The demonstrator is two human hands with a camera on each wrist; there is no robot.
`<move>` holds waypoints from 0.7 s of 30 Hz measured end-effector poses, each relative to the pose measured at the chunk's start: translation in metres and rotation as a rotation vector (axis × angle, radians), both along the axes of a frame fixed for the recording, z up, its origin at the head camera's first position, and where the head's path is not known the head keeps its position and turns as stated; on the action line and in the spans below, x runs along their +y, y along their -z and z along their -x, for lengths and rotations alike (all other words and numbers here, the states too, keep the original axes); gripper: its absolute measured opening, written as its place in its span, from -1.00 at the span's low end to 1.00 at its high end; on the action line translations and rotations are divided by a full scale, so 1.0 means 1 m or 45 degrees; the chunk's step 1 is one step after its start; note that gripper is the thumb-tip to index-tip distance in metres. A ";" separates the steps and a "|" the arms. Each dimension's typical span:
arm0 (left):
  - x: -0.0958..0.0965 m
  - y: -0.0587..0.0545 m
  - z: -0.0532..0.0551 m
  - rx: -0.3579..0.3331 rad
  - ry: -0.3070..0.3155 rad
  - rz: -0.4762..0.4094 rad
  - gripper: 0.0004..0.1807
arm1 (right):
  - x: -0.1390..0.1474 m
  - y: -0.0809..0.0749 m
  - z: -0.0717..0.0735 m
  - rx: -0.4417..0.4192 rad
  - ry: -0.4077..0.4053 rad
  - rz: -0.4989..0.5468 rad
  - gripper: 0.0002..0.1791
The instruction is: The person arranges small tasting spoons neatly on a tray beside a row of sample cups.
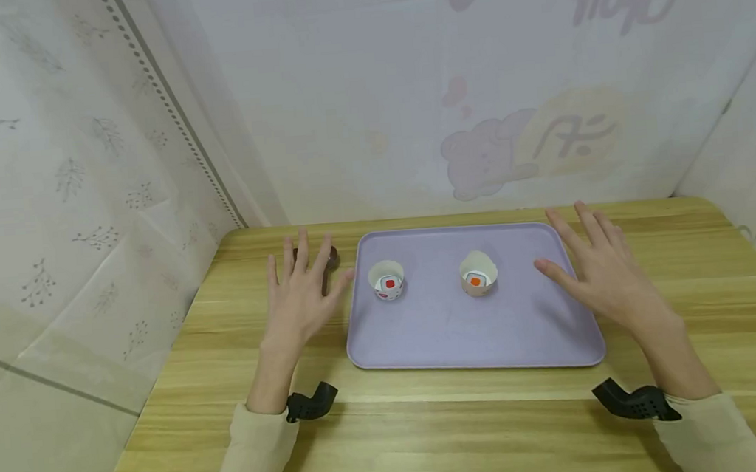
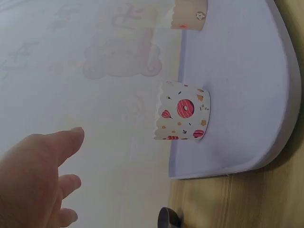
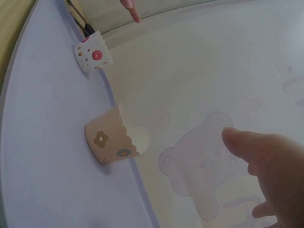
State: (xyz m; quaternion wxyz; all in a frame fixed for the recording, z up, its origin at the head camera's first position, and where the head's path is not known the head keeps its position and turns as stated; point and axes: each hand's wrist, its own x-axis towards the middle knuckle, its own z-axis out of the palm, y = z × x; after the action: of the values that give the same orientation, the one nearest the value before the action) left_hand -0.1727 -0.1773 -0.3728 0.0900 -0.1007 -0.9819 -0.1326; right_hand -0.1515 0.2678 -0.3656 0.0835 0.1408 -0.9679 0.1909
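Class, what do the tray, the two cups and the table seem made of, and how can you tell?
Tray: probably plastic, smooth, evenly lilac, with a rounded rim. White cup and tan cup: likely matt paper, thin-walled, printed, with scalloped edges. Table: wood or wood-look laminate, streaked with grain; which is unclear.

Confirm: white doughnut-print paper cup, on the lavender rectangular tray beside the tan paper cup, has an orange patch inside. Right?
Wrong colour: the head view shows a red patch inside the white doughnut-print paper cup, which does stand on the lavender rectangular tray beside the tan paper cup.
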 end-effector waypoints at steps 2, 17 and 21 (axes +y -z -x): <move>0.000 0.000 0.000 0.003 -0.005 -0.001 -0.16 | 0.000 0.000 0.000 0.000 -0.001 0.000 -0.09; -0.005 0.002 0.003 0.000 0.003 -0.025 -0.21 | 0.004 0.001 0.002 0.002 -0.024 0.001 -0.12; -0.006 0.002 0.003 0.004 -0.007 -0.028 -0.25 | 0.006 0.002 0.002 -0.009 -0.022 0.016 -0.13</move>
State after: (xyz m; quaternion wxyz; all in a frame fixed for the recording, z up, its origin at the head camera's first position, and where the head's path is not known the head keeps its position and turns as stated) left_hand -0.1761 -0.1832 -0.3753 0.0932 -0.0971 -0.9805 -0.1429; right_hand -0.1536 0.2740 -0.3673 0.0792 0.1478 -0.9657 0.1983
